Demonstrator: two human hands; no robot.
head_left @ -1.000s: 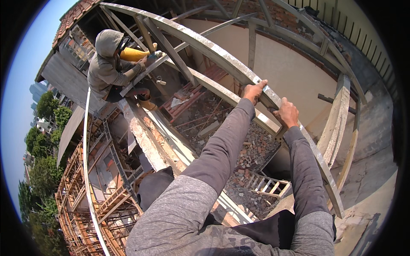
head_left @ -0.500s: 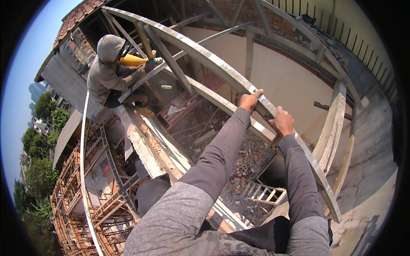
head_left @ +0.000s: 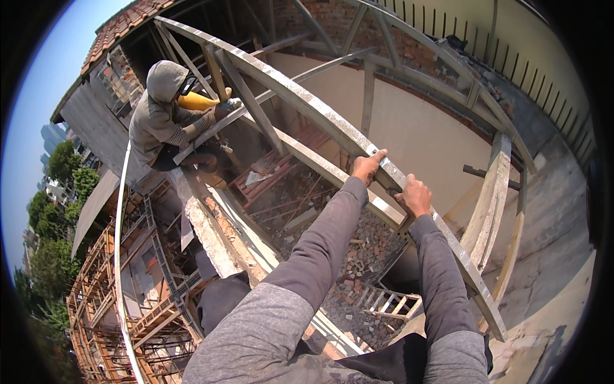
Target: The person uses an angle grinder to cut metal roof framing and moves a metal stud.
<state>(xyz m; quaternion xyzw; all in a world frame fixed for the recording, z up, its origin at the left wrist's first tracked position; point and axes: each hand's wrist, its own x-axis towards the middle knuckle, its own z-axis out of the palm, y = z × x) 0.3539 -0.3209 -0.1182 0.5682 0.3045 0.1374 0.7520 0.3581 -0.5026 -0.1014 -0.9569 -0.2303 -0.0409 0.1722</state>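
Two bare hands grip a long grey beam (head_left: pixel 320 113) high above a rubble-strewn space. The left hand (head_left: pixel 367 169) wraps the beam, its fingers bent over the pale, worn upper face. The right hand (head_left: pixel 416 195) clasps the same beam just beside it, nearer the wearer, with a short gap between the two. The undersides of both palms are hidden, so I cannot tell how the beam sits against them.

From the grip, the beam runs away to the upper left, and its near end slants to the lower right, past the right forearm. Just left of the grip, a lower beam (head_left: pixel 320 166) runs alongside; farther up and left, a slanted brace (head_left: pixel 249 100) links the two.

Well to the upper left of the grip, a hooded co-worker (head_left: pixel 153 125) crouches by a thin slanting bar (head_left: pixel 211 132); what that person's hands hold is too small to tell. Below the grip lie broken bricks (head_left: pixel 361 259) and a ladder-like frame (head_left: pixel 391 303). Beyond the grip stands a pale wall (head_left: pixel 425 121); to its right, a thick, weathered timber (head_left: pixel 489 205). Far left of it are wooden scaffolding (head_left: pixel 118 291) and trees (head_left: pixel 54 221).
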